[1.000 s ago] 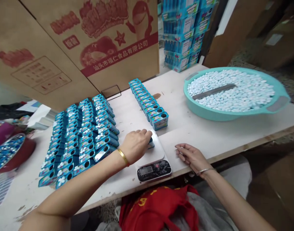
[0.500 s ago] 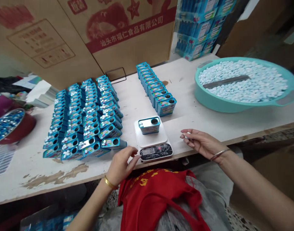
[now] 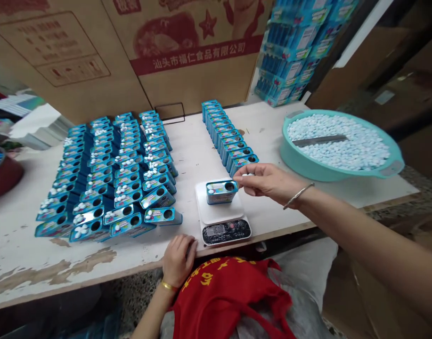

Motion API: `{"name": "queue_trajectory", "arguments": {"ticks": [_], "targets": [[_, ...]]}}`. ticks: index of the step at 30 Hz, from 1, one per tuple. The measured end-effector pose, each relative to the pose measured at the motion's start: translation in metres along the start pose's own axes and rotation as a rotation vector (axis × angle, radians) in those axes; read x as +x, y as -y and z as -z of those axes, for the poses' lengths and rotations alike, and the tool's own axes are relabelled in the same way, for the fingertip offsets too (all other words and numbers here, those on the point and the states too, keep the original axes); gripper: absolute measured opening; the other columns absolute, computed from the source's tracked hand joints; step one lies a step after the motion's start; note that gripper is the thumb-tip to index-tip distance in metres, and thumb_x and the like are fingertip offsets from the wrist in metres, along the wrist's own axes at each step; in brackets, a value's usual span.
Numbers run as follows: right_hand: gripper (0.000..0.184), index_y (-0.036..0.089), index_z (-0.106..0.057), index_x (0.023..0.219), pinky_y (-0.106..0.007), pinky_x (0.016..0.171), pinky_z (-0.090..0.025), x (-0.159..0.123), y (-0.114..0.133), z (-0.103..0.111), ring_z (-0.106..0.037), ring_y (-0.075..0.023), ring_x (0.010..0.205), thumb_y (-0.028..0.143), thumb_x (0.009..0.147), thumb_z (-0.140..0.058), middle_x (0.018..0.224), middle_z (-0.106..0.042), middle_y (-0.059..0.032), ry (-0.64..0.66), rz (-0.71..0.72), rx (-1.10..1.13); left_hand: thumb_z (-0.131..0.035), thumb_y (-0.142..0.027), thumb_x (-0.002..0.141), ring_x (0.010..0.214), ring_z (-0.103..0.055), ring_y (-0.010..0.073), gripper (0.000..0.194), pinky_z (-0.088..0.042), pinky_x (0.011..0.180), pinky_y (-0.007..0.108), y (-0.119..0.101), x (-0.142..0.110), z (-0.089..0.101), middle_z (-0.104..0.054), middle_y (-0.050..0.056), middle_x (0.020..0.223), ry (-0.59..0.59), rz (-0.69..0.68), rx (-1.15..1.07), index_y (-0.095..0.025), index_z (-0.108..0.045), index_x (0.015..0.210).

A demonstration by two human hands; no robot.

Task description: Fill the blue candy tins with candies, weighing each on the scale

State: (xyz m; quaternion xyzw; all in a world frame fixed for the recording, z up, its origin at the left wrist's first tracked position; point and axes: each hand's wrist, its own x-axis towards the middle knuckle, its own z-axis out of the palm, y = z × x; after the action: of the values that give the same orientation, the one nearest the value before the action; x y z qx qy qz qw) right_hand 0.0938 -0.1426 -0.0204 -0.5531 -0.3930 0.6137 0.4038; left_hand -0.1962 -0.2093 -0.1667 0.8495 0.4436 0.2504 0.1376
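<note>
On the white digital scale (image 3: 221,214) stands a small blue tin (image 3: 221,194) with a round dark opening and a few white candies on its lid. My right hand (image 3: 263,181) is beside the tin's right end, its fingertips pinching white candies (image 3: 248,174). My left hand (image 3: 180,259) rests at the table's front edge, left of the scale, its fingers loosely curled with nothing visible in them. The lit scale display (image 3: 216,230) seems to read 1600. A row of blue tins (image 3: 230,136) runs back behind the scale.
Several rows of blue tins (image 3: 120,179) with white candies on top fill the left. At right sits a turquoise tub (image 3: 314,169) of white candies with a flat metal strip (image 3: 320,141). Behind stand a large carton (image 3: 198,89) and stacked blue packs (image 3: 289,56).
My right hand has moved left to the tin on the scale, still pinching candies. My left hand has drawn down from the scale and curled. The display has gone from about zero to a larger number.
</note>
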Motion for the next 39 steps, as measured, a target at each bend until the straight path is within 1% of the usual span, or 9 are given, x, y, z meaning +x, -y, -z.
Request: {"name": "queue_trajectory", "arguments": {"ticks": [3, 7, 12, 17, 21, 25, 28, 31, 39], "targets": [[0.018, 0.011, -0.063, 0.072, -0.015, 0.038, -0.027, 0.005, 0.004, -0.005, -0.039, -0.0028, 0.041, 0.024, 0.066, -0.074, 0.055, -0.055, 0.0018, 0.009, -0.047, 0.074, -0.051, -0.016, 0.088, 0.075, -0.055, 0.0128, 0.01, -0.046, 0.067, 0.024, -0.011, 0.011, 0.01, -0.058, 0.004, 0.082, -0.127, -0.016, -0.15, -0.017, -0.055, 0.097], [0.016, 0.011, -0.062, 0.07, -0.013, 0.038, -0.03, -0.005, -0.01, -0.013, -0.04, -0.0013, 0.041, 0.018, 0.062, -0.074, 0.061, -0.059, 0.0002, -0.04, -0.097, 0.372, -0.055, -0.016, 0.086, 0.081, -0.056, 0.013, 0.035, -0.048, 0.067, 0.025, -0.033, 0.054, 0.024, -0.056, 0.008, 0.099, -0.297, -0.079, -0.274, -0.019, -0.048, 0.12], [0.013, 0.01, -0.06, 0.069, -0.014, 0.035, -0.031, -0.023, -0.055, -0.031, -0.041, -0.0031, 0.038, 0.022, 0.075, -0.063, 0.059, -0.058, -0.0014, -0.162, -0.213, 0.736, -0.068, -0.035, 0.077, 0.102, -0.053, 0.0212, 0.073, -0.045, 0.087, 0.038, -0.04, 0.117, 0.011, -0.051, 0.015, 0.125, -0.239, 0.004, -0.232, -0.019, -0.029, 0.138], [0.024, 0.013, -0.057, 0.074, -0.017, 0.033, -0.031, -0.014, -0.071, -0.051, -0.046, -0.0078, 0.039, 0.028, 0.089, -0.045, 0.058, -0.059, -0.0021, -0.327, -0.262, 1.029, -0.064, -0.03, 0.08, 0.098, -0.056, 0.021, 0.042, -0.04, 0.085, 0.037, -0.04, 0.145, -0.002, -0.063, 0.007, 0.109, -0.123, -0.067, -0.177, -0.021, -0.048, 0.118], [0.026, 0.016, -0.054, 0.072, -0.017, 0.031, -0.029, -0.001, -0.061, -0.056, -0.046, -0.0093, 0.037, 0.028, 0.09, -0.04, 0.051, -0.055, 0.001, -0.429, -0.228, 1.179, -0.061, -0.021, 0.08, 0.092, -0.056, 0.0216, 0.028, -0.037, 0.082, 0.038, -0.054, 0.155, 0.015, -0.064, 0.006, 0.097, -0.124, -0.385, 0.058, -0.021, -0.056, 0.107], [0.025, 0.015, -0.058, 0.074, -0.018, 0.039, -0.041, 0.003, -0.058, -0.057, -0.052, -0.0096, 0.042, 0.022, 0.088, -0.038, 0.055, -0.06, -0.0005, -0.443, -0.247, 1.277, -0.056, -0.011, 0.082, 0.098, -0.054, 0.0202, 0.023, -0.035, 0.088, 0.039, -0.065, 0.16, 0.033, -0.065, 0.004, 0.097, -0.172, -0.718, 0.258, -0.023, -0.06, 0.101], [0.028, 0.013, -0.061, 0.076, -0.02, 0.047, -0.048, 0.004, -0.059, -0.06, -0.057, -0.0106, 0.049, 0.018, 0.087, -0.036, 0.06, -0.064, -0.0034, -0.43, -0.276, 1.331, -0.058, -0.011, 0.082, 0.099, -0.054, 0.018, 0.021, -0.035, 0.092, 0.038, -0.067, 0.158, 0.041, -0.065, 0.003, 0.095, -0.189, -0.853, 0.273, -0.024, -0.061, 0.098], [0.024, 0.013, -0.061, 0.074, -0.02, 0.045, -0.047, 0.006, -0.06, -0.063, -0.056, -0.0111, 0.046, 0.018, 0.085, -0.04, 0.053, -0.061, -0.0018, -0.42, -0.301, 1.359, -0.06, -0.011, 0.081, 0.098, -0.055, 0.0171, 0.021, -0.036, 0.093, 0.038, -0.064, 0.155, 0.043, -0.065, 0.002, 0.093, -0.203, -0.867, 0.267, -0.024, -0.061, 0.097], [0.017, 0.015, -0.059, 0.074, -0.018, 0.041, -0.044, 0.011, -0.064, -0.061, -0.055, -0.0094, 0.045, 0.018, 0.083, -0.045, 0.058, -0.063, -0.0003, -0.414, -0.276, 1.369, -0.055, -0.009, 0.079, 0.093, -0.056, 0.0186, 0.023, -0.039, 0.086, 0.038, -0.055, 0.156, 0.033, -0.063, 0.004, 0.09, -0.221, -0.732, 0.228, -0.023, -0.059, 0.096]]}}
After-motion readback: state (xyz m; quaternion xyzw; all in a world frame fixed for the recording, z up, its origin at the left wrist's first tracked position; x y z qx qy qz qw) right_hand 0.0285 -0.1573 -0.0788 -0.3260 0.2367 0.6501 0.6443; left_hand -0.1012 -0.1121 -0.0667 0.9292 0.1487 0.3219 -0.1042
